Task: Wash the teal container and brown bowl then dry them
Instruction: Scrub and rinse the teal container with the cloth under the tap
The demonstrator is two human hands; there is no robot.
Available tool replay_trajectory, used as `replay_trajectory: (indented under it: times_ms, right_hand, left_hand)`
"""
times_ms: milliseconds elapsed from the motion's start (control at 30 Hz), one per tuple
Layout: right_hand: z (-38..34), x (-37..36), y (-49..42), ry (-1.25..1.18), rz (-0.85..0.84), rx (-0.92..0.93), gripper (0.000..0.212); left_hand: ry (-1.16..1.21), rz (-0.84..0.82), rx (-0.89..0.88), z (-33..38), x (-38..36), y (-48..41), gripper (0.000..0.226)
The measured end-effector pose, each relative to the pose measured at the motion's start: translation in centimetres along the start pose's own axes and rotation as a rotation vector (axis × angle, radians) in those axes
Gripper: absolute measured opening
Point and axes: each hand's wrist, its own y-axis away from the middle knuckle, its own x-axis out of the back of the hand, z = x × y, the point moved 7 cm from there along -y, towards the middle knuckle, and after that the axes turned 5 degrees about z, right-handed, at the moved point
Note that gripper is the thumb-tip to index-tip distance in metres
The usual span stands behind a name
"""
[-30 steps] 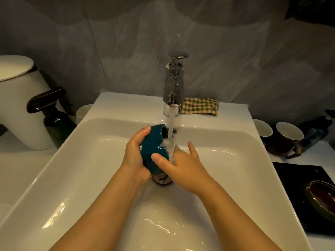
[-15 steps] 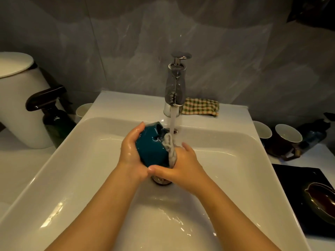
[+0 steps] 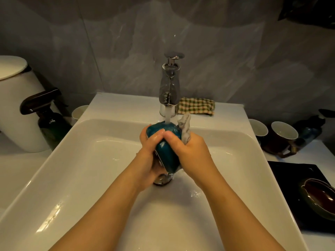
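Over the white sink (image 3: 87, 160), just under the faucet (image 3: 169, 87), the teal container (image 3: 167, 153) was held on its side in the running water (image 3: 167, 116). It was gripped from the left by the left hand (image 3: 149, 154), whose fingers were curled round its wall. A grey cloth (image 3: 185, 128) was clutched in the right hand (image 3: 193, 153) and pressed against the container's right side, with the thumb laid across the teal surface. The brown bowl (image 3: 320, 198) was seen well apart, on a black mat (image 3: 282, 178) to the right of the sink.
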Motion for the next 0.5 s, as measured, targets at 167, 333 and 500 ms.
replay_trajectory:
  times_ms: [167, 333, 500]
  right_hand:
    - [1.6, 0.2, -0.4, -0.245, 0.106, -0.178, 0.048]
    - [0.4, -0.9, 0.5, -0.179, -0.046, -0.068, 0.026]
    - [-0.3, -1.8, 1.1, 0.282, 0.037, 0.408, 0.015]
  left_hand:
    - [0.067, 0.053, 0.127, -1.4, -0.5, -0.1, 0.045]
    - [0.136, 0.137, 0.059, -0.6, 0.6, -0.5, 0.044]
    - [0.342, -0.03, 0.177, 0.6, 1.0, -0.4, 0.056]
